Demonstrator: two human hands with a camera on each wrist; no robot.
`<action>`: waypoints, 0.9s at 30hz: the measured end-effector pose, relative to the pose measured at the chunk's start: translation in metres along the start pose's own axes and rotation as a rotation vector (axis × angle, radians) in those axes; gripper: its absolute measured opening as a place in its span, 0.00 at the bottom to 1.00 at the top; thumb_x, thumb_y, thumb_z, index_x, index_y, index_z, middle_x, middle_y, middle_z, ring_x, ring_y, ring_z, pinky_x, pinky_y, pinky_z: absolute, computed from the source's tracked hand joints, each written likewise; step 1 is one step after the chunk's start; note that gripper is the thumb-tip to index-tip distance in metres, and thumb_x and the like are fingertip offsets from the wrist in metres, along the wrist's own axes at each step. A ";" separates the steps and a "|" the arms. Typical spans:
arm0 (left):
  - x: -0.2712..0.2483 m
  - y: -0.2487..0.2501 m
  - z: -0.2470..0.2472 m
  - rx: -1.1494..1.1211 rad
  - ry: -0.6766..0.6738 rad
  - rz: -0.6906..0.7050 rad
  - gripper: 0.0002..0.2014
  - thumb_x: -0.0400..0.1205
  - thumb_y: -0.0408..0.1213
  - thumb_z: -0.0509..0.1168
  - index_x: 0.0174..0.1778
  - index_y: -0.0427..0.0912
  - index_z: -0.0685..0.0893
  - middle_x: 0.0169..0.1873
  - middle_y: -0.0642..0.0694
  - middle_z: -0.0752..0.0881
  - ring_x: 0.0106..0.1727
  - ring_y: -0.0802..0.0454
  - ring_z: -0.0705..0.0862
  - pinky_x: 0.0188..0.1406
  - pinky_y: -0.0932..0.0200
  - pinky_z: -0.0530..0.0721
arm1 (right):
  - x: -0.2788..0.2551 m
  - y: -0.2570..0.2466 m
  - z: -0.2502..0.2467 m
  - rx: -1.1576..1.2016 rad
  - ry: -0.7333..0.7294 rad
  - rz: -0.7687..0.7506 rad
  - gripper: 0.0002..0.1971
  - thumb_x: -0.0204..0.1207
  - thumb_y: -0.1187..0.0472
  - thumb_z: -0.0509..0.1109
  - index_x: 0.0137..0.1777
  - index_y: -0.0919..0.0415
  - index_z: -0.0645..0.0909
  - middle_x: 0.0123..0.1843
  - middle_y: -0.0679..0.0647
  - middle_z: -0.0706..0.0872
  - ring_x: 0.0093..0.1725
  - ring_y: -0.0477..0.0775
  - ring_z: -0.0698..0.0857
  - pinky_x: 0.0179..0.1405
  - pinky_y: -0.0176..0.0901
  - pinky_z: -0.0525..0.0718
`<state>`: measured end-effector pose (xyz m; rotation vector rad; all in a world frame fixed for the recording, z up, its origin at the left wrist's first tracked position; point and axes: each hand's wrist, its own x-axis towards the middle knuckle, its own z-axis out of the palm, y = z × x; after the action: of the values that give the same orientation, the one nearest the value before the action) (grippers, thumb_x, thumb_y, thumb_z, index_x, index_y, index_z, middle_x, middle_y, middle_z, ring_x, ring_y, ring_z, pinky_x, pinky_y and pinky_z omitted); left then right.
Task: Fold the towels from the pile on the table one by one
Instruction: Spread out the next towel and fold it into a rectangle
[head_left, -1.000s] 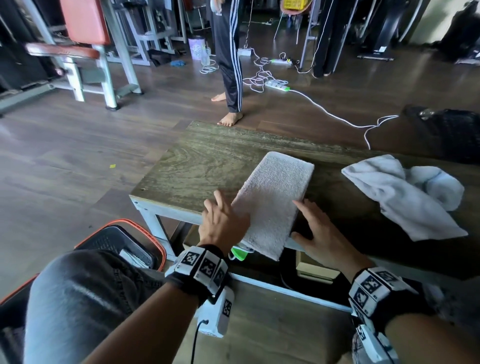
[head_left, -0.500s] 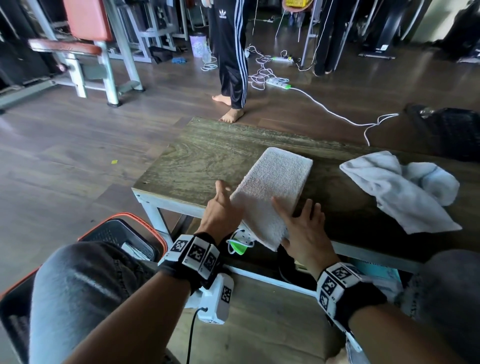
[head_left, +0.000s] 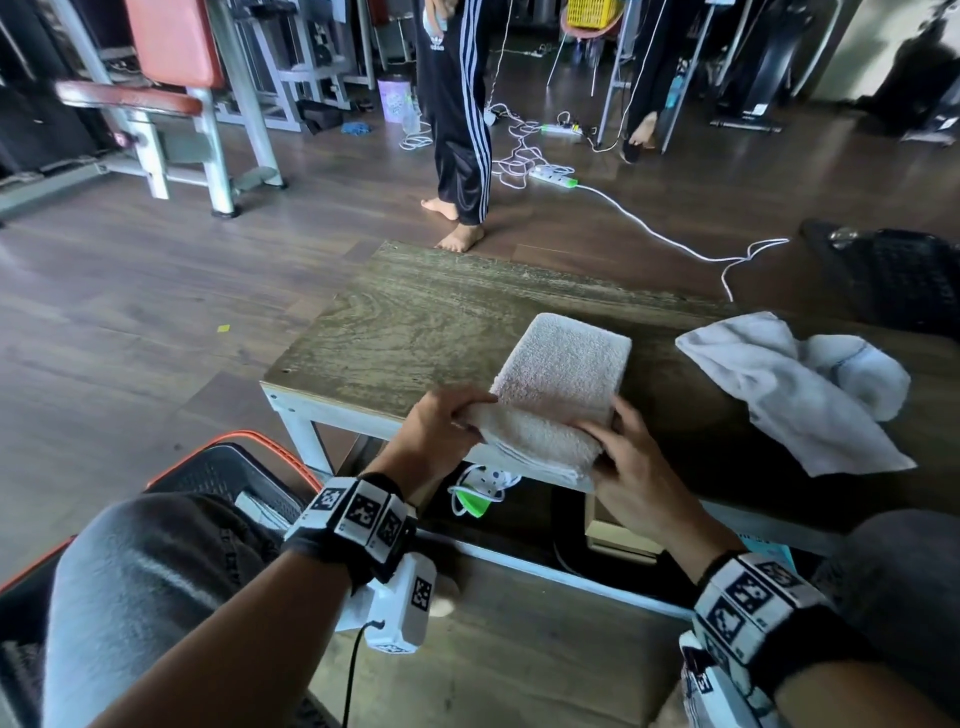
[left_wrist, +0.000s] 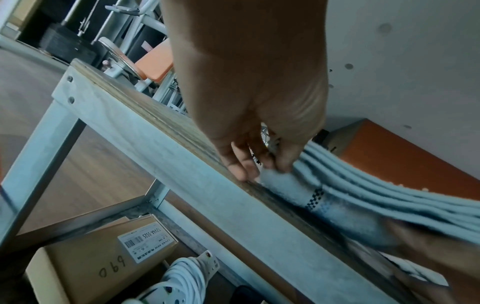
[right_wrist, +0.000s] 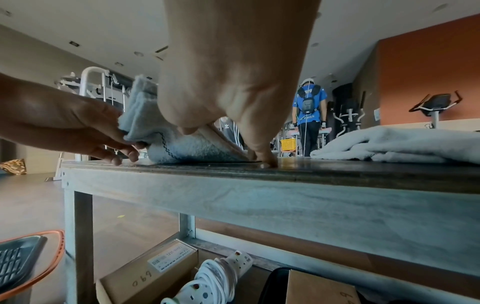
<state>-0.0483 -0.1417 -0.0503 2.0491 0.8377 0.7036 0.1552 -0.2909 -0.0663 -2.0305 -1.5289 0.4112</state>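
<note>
Near end of folded towel (head_left: 561, 374) now lifted off worktop (head_left: 395, 322); left hand (head_left: 441, 426) and right hand (head_left: 634, 467) both pinch it.

The left hand (left_wrist: 259, 115) pinches the near corner of the folded towel (left_wrist: 345, 205) at the table (left_wrist: 161, 144) edge, fingertips touching the tabletop. Below the table sit a labelled cardboard box (left_wrist: 98, 257) and, beside it, a coiled white power strip (left_wrist: 182, 283).

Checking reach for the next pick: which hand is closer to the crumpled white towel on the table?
Right. The right hand grips the near right end of the folded towel, on the side facing the crumpled towel, apart from it. The left hand grips the far left end.
</note>
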 end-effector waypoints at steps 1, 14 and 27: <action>-0.001 0.000 0.001 -0.010 0.028 0.011 0.17 0.70 0.22 0.72 0.52 0.42 0.91 0.40 0.55 0.88 0.40 0.67 0.84 0.42 0.67 0.81 | 0.001 0.000 -0.001 0.007 0.000 -0.017 0.25 0.77 0.67 0.73 0.74 0.55 0.80 0.87 0.56 0.56 0.86 0.53 0.59 0.84 0.43 0.57; 0.001 -0.001 0.004 -0.110 0.142 -0.050 0.23 0.83 0.59 0.62 0.42 0.39 0.82 0.28 0.47 0.81 0.30 0.58 0.77 0.28 0.45 0.79 | 0.010 -0.023 -0.002 0.249 0.166 0.077 0.22 0.83 0.43 0.65 0.31 0.57 0.75 0.25 0.50 0.78 0.25 0.45 0.76 0.25 0.44 0.72; 0.055 0.003 0.035 -0.054 0.223 -0.301 0.21 0.80 0.54 0.67 0.64 0.47 0.76 0.39 0.47 0.90 0.40 0.45 0.88 0.40 0.53 0.86 | 0.069 -0.006 -0.005 0.294 0.124 0.443 0.23 0.84 0.42 0.61 0.42 0.62 0.82 0.35 0.54 0.84 0.36 0.56 0.85 0.34 0.44 0.76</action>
<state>0.0121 -0.1179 -0.0562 1.7660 1.2111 0.7829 0.1743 -0.2255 -0.0527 -2.0997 -0.8787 0.6266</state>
